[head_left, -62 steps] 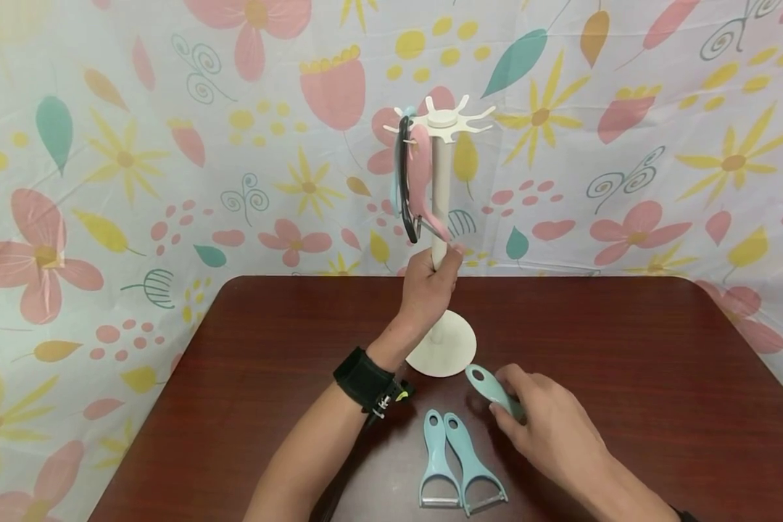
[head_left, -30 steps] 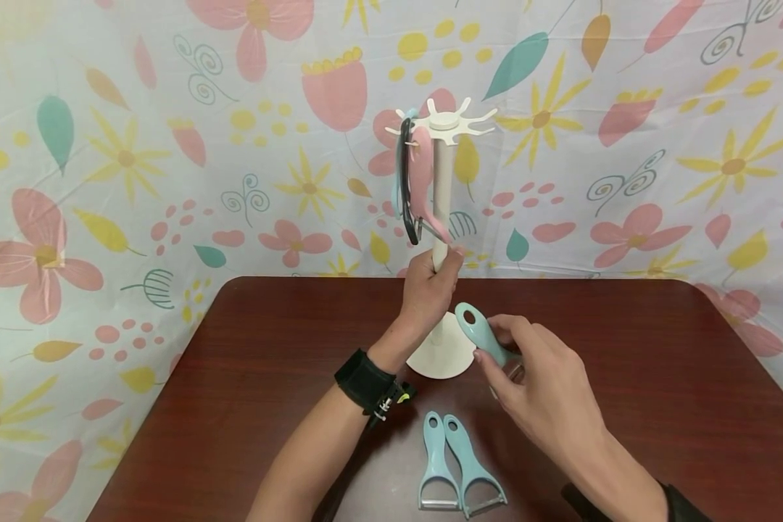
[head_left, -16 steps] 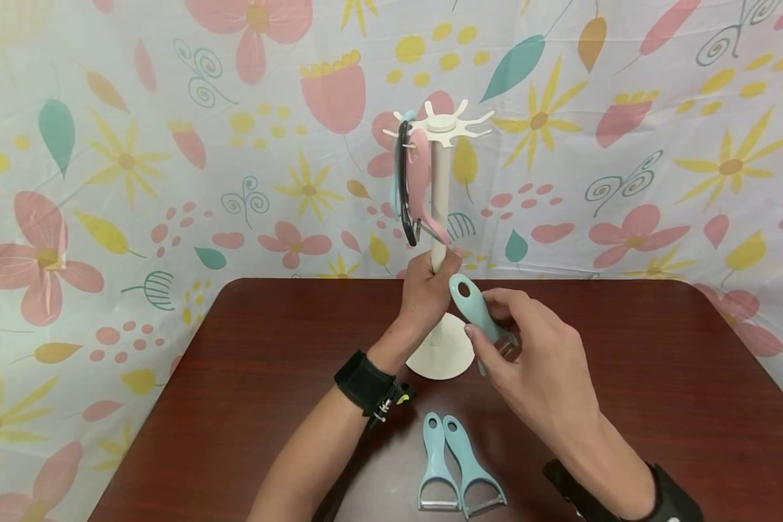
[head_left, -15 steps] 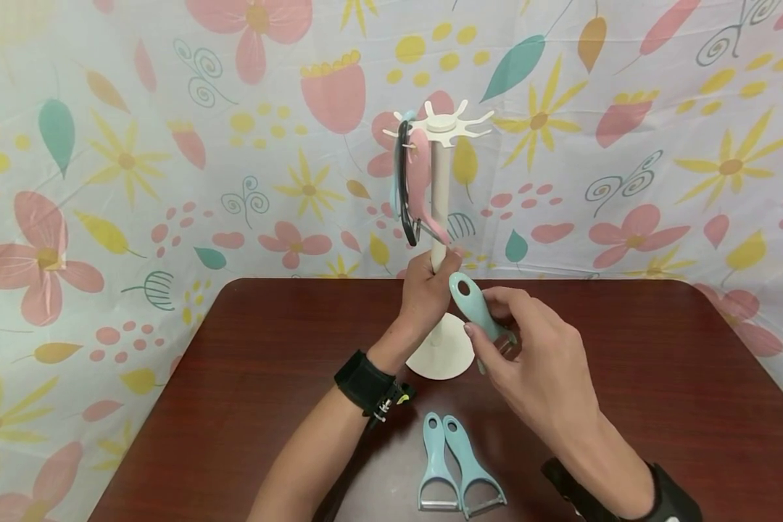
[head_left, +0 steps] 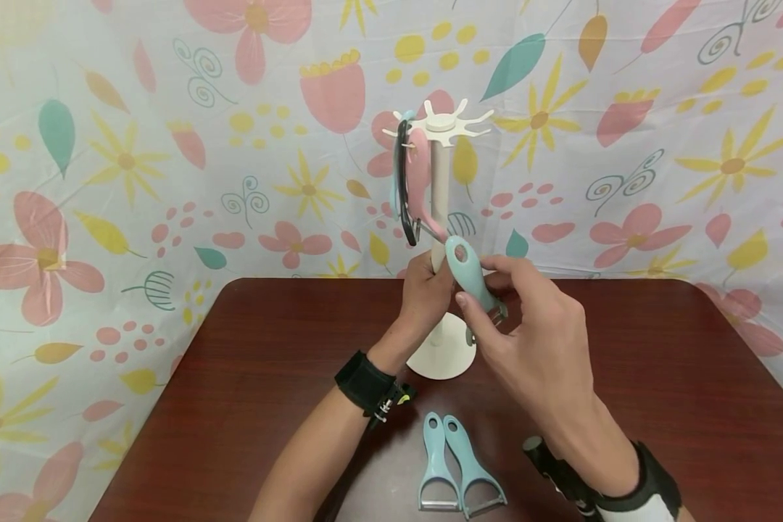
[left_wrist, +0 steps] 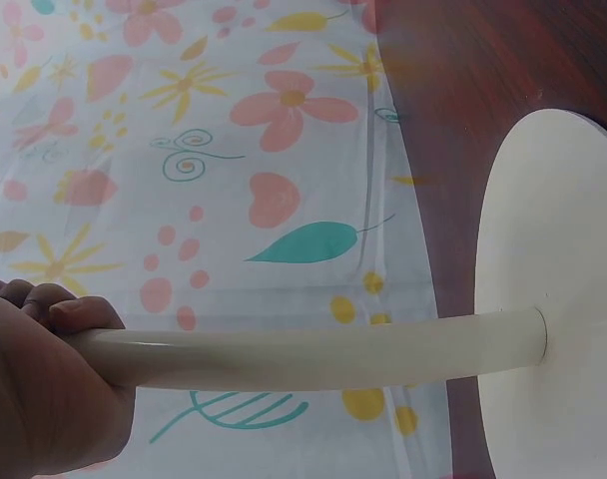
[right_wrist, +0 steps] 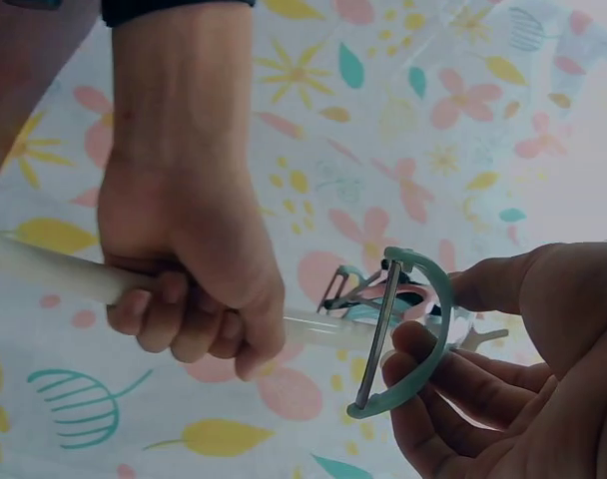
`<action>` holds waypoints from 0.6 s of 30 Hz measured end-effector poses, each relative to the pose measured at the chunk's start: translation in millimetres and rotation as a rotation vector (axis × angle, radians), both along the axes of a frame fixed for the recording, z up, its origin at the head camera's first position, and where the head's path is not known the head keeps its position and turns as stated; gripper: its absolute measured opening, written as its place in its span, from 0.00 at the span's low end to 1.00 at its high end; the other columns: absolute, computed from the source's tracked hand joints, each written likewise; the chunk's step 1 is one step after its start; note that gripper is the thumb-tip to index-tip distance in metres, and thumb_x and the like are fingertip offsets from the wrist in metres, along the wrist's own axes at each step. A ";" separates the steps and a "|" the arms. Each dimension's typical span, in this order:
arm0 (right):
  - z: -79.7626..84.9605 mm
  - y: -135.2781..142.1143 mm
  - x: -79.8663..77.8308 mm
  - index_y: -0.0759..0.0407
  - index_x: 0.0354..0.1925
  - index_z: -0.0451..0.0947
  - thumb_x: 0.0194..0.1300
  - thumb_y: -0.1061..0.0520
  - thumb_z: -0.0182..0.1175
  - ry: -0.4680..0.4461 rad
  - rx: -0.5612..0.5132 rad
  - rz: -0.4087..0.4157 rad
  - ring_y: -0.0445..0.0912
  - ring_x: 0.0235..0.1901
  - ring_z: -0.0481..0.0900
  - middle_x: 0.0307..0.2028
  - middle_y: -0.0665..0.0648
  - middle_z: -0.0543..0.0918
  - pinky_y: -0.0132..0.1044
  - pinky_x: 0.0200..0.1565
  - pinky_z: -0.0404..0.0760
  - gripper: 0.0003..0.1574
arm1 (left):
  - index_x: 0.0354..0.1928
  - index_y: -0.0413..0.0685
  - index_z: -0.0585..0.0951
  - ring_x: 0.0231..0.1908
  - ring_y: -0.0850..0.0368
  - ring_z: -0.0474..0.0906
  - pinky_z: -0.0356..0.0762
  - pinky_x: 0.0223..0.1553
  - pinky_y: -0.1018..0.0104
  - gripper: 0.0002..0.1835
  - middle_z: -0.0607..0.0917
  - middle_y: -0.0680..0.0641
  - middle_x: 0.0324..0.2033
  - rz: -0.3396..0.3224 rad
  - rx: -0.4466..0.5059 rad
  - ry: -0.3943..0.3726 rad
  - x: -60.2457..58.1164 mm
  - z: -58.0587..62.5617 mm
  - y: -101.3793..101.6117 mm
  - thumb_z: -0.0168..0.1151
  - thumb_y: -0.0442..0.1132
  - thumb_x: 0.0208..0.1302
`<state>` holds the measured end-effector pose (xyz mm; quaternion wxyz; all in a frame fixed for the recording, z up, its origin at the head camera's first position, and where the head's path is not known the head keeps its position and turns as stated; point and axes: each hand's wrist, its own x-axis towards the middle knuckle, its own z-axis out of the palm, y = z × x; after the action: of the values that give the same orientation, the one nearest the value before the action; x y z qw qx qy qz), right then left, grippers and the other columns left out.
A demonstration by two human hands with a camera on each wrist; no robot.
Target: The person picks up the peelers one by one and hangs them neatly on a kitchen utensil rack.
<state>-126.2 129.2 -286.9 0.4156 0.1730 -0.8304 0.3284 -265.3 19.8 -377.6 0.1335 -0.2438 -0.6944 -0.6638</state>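
Note:
My left hand grips the pole of a white rack with prongs at its top and a round base. A pink peeler, a black peeler and a light blue one hang from prongs on its left side. My right hand pinches a light blue peeler in front of the pole, its holed handle end tilted up and to the left. The right wrist view shows that peeler's metal blade facing the camera. Most of the hanging blue peeler is hidden behind the black one.
Two more light blue peelers lie side by side on the dark wooden table, nearer the front. The rack's round base stands behind them. A flowered cloth hangs behind the table.
My right hand has raised the blue peeler from low over the table, up and slightly left to the pole. The left hand stays on the pole, and the two peelers on the table have not moved.

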 end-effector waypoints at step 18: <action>28.4 -14.2 -5.7 0.64 0.49 0.78 0.57 0.56 0.69 0.058 -0.100 0.014 0.38 0.33 0.82 0.33 0.49 0.85 0.31 0.30 0.81 0.22 | 0.17 0.43 0.66 0.11 0.52 0.55 0.54 0.13 0.66 0.29 0.62 0.46 0.10 -0.020 0.038 -0.010 -1.9 -1.1 0.9 0.49 0.54 0.74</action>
<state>-131.9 115.0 -258.6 0.4452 0.1671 -0.7993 0.3674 -267.3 20.7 -378.7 0.1280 -0.2448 -0.6798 -0.6794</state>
